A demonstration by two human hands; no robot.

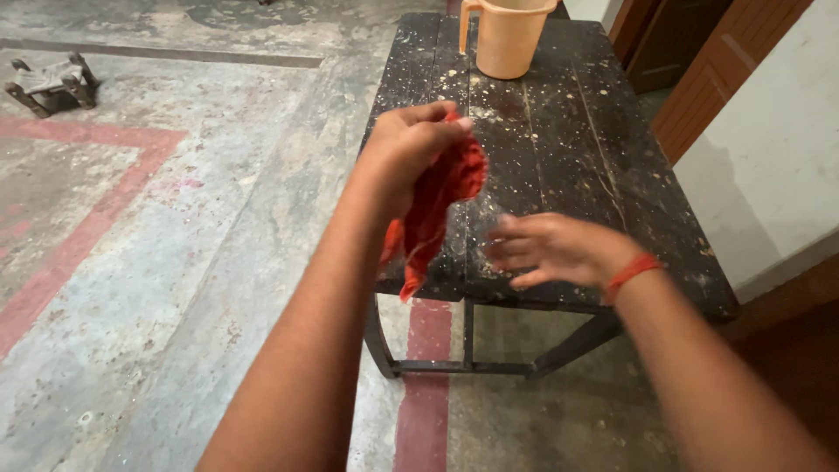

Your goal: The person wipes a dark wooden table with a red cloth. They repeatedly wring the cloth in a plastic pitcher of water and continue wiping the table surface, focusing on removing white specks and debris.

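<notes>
Two bare forearms reach over one dark wooden desk point(559, 157).

One crumpled red cloth point(437, 205) hangs from the left hand point(406, 149), whose fingers are closed around its top, above the desk's near left edge. Just beside it, the right hand point(551, 249) is spread open and empty, blurred, with a red thread on the wrist. One orange plastic jug point(507, 37) stands at the far end of the planked, paint-speckled top. Worn grey concrete floor point(175, 245) with red stripes lies around.
</notes>
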